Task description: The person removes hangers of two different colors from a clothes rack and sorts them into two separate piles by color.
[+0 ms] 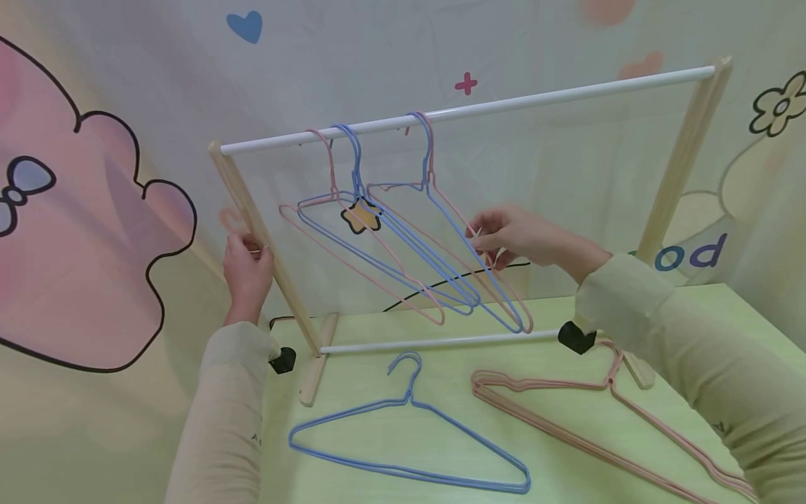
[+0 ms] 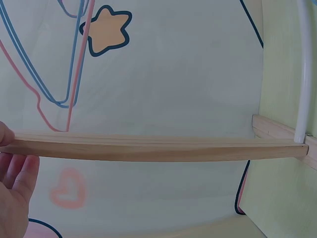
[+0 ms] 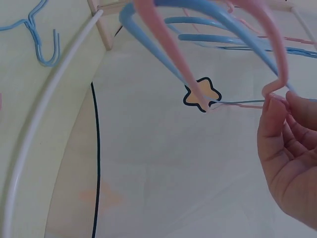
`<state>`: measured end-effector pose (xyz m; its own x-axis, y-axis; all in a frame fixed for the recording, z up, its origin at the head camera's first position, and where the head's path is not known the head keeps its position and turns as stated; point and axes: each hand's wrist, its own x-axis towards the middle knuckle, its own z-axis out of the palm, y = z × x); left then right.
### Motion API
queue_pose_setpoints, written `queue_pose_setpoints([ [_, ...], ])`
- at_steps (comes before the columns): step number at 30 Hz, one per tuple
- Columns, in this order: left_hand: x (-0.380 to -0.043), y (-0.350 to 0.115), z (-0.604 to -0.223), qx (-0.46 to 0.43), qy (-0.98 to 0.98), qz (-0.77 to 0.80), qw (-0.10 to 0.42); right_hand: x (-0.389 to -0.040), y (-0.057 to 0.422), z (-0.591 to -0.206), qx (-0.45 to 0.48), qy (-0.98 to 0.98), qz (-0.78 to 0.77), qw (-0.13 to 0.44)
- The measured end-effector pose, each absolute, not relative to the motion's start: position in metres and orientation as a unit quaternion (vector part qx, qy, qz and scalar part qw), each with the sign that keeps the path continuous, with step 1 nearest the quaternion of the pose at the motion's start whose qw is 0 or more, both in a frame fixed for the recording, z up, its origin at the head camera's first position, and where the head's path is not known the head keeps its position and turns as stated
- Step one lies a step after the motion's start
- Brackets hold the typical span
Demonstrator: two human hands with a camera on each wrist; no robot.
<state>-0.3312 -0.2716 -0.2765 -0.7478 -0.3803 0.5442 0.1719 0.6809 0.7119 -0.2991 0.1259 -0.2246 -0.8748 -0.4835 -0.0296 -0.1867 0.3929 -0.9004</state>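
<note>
In the head view, a clothes rack with a white top rail point(image 1: 535, 103) stands on the table. My left hand point(image 1: 248, 273) grips its left wooden post point(image 1: 283, 280), thumb on one side and fingers on the other in the left wrist view. On the rail, pink and blue wire hangers hang by their hooks. With thumb and fingertips, my right hand point(image 1: 522, 234) pinches the sloping shoulder of the rightmost pink hanger point(image 3: 281, 54), at its small notch. A blue hanger point(image 3: 225, 17) hangs right beside it, its wire passing close behind the thumb.
Blue hangers point(image 1: 412, 467) lie stacked on the pale green table point(image 1: 434, 374), in front of the rack. Several pink hangers point(image 1: 567, 383) lie to their right, partly under my right sleeve. A white lower bar point(image 1: 434, 343) joins the posts. Behind hangs a printed curtain point(image 1: 535, 42).
</note>
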Motion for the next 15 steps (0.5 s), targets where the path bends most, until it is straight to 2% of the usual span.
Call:
queue_pose_setpoints([
  [15,-0.331,-0.270,-0.276,0.064,-0.844,-0.392,0.359,-0.288,0.147,-0.201,-0.193,0.834,-0.508,0.098],
])
